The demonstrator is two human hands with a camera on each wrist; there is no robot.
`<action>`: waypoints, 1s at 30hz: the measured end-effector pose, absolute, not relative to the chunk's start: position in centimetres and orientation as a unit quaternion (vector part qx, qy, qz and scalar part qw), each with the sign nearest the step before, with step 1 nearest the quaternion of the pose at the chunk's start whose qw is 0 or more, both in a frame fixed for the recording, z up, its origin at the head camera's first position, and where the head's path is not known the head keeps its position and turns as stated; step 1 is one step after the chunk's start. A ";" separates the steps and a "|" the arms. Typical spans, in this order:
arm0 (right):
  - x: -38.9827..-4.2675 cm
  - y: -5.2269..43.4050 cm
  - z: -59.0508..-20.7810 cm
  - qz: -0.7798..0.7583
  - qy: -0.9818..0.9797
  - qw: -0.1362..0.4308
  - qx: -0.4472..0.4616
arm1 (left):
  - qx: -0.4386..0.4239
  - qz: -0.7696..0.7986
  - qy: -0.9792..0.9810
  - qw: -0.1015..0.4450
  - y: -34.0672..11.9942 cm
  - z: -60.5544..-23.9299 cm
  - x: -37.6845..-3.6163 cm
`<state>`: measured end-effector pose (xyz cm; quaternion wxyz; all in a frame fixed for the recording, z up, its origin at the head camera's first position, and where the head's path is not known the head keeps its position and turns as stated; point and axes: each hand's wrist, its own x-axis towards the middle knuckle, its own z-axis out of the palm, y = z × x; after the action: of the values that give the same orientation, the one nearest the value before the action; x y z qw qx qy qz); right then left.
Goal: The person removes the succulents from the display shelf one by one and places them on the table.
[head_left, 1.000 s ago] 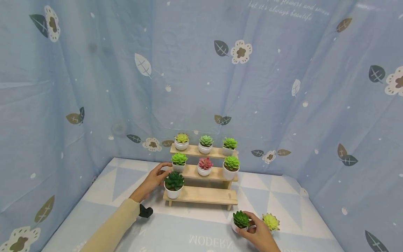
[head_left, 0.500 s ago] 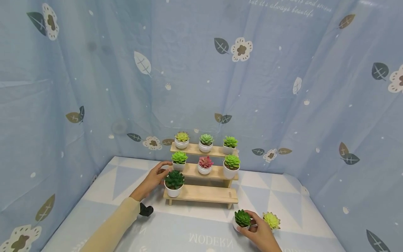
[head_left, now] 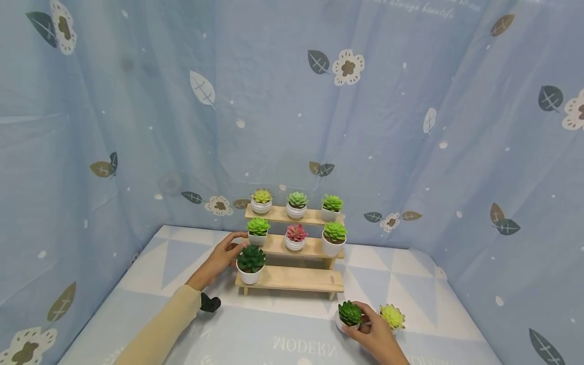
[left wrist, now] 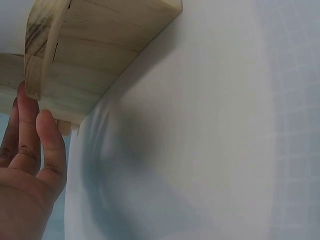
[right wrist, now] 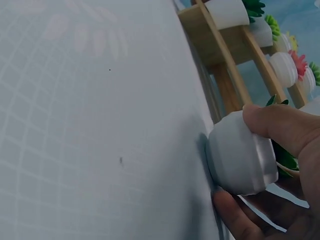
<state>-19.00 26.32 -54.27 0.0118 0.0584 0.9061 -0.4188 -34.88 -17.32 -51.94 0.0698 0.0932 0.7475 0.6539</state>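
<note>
My right hand (head_left: 376,334) grips a dark green potted succulent (head_left: 350,313) in front of the stand's right end. In the right wrist view, the thumb (right wrist: 272,122) presses its white pot (right wrist: 240,155) from one side, with fingers on the other; the pot is tilted in that view. My left hand (head_left: 222,257) reaches to the left end of the tiered wooden stand (head_left: 296,279). In the left wrist view its fairly straight fingers (left wrist: 30,125) lie at the stand's wooden upright (left wrist: 37,65). Just in front is a larger dark green succulent (head_left: 251,259) on the lowest shelf.
Middle shelf: two green succulents, left (head_left: 258,230) and right (head_left: 334,237), with a red one (head_left: 296,236) between. Several potted succulents, one yellow-green (head_left: 262,200), line the top shelf. Another yellow-green succulent (head_left: 392,317) stands on the table beside my right hand. A black object (head_left: 210,303) shows by the left sleeve.
The head view has shifted slightly. My right hand keeps its hold on the succulent with hardly any movement, and my left hand stays at the stand's left end.
</note>
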 end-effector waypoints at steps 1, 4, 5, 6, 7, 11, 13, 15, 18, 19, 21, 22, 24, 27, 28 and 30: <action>-19.0 26.4 -54.2 -0.425 0.903 0.014 0.055 | 0.095 0.653 0.748 0.070 -17.3 -51.9 -34.9; -18.9 26.6 -53.9 -0.449 0.892 0.023 0.041 | 0.090 0.657 0.746 0.068 -17.2 -51.8 -34.9; -18.9 26.7 -53.8 -0.454 0.890 0.024 0.035 | 0.089 0.657 0.746 0.068 -17.3 -51.8 -34.9; -18.9 26.6 -53.6 -0.458 0.888 0.024 0.030 | 0.090 0.658 0.745 0.068 -17.3 -51.8 -34.9; -18.9 26.6 -53.4 -0.458 0.889 0.023 0.025 | 0.090 0.658 0.745 0.068 -17.3 -51.9 -34.9; -18.9 26.4 -52.5 -0.463 0.886 0.008 0.012 | 0.093 0.658 0.744 0.069 -17.3 -52.0 -34.9; -19.0 26.3 -52.1 -0.468 0.884 0.001 0.008 | 0.094 0.658 0.744 0.068 -17.3 -52.0 -35.0; -19.1 26.2 -51.7 -0.478 0.878 -0.007 0.002 | 0.093 0.658 0.744 0.067 -17.3 -52.0 -34.9; -19.5 26.2 -51.0 -0.494 0.869 -0.026 -0.010 | 0.091 0.659 0.744 0.067 -17.2 -51.9 -34.8; -19.6 26.1 -50.8 -0.498 0.866 -0.034 -0.016 | 0.090 0.659 0.743 0.066 -17.2 -51.9 -34.8; -19.9 26.0 -50.2 -0.500 0.864 -0.052 -0.028 | 0.088 0.661 0.742 0.067 -17.1 -51.8 -34.7; -20.0 25.9 -50.0 -0.499 0.864 -0.059 -0.033 | 0.087 0.661 0.743 0.066 -17.1 -51.8 -34.7; -20.4 25.6 -49.5 -0.497 0.864 -0.073 -0.047 | 0.085 0.661 0.743 0.065 -17.1 -51.7 -34.7; -21.0 24.9 -49.0 -0.496 0.862 -0.084 -0.068 | 0.084 0.659 0.745 0.063 -17.0 -51.7 -34.6; -21.2 24.6 -48.8 -0.497 0.860 -0.085 -0.076 | 0.085 0.658 0.745 0.063 -17.1 -51.7 -34.7; -21.6 24.0 -48.6 -0.499 0.857 -0.087 -0.095 | 0.086 0.657 0.747 0.062 -17.1 -51.8 -34.7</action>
<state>-21.61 23.96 -48.62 -0.0866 -0.0949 0.8569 -0.4993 -34.69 -17.11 -51.80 0.0617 0.0858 0.7465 0.6569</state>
